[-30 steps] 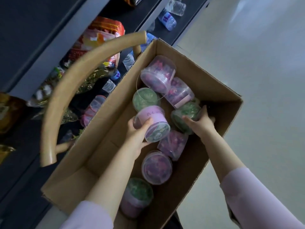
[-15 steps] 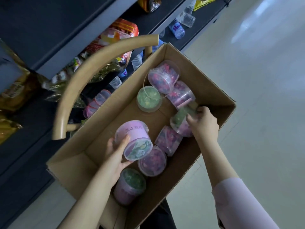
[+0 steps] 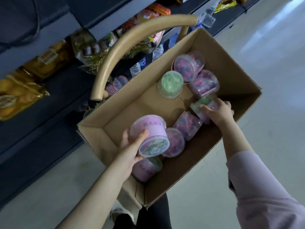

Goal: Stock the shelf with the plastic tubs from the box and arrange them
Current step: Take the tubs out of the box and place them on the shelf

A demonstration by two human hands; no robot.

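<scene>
On the pink-banded tub (image 3: 149,134), dark characters across the band: 洗衣 legible, the two after them too blurred to read. Gripped by the left hand (image 3: 132,151), thumb curled over the band and fingers round the far side, just above the near end of the cardboard box (image 3: 231,71). Tilted, long axis running from base at upper left to clear lid at lower right, lid turned toward the camera with pale green and white contents behind it. Over by the box's right wall, right hand (image 3: 218,113) curled round a green tub (image 3: 203,104) lying on its side, green end toward the upper left, its band mostly hidden under the fingers. Elsewhere in the box: one green-lidded tub (image 3: 170,84) upright, pink-filled tubs (image 3: 188,66) tipped over at the far end and in the middle, another pink tub (image 3: 146,167) half hidden beneath the left hand. Labels on these too blurred to read. To the left, dark shelf (image 3: 49,100) with yellow packets (image 3: 14,100) bearing smeared, unreadable labels, water bottles (image 3: 137,68), and shelved tubs (image 3: 117,83) partly hidden behind a tan curved bar (image 3: 132,42). Right forearm in a pink sleeve (image 3: 264,187), cut off by the frame's edge.
</scene>
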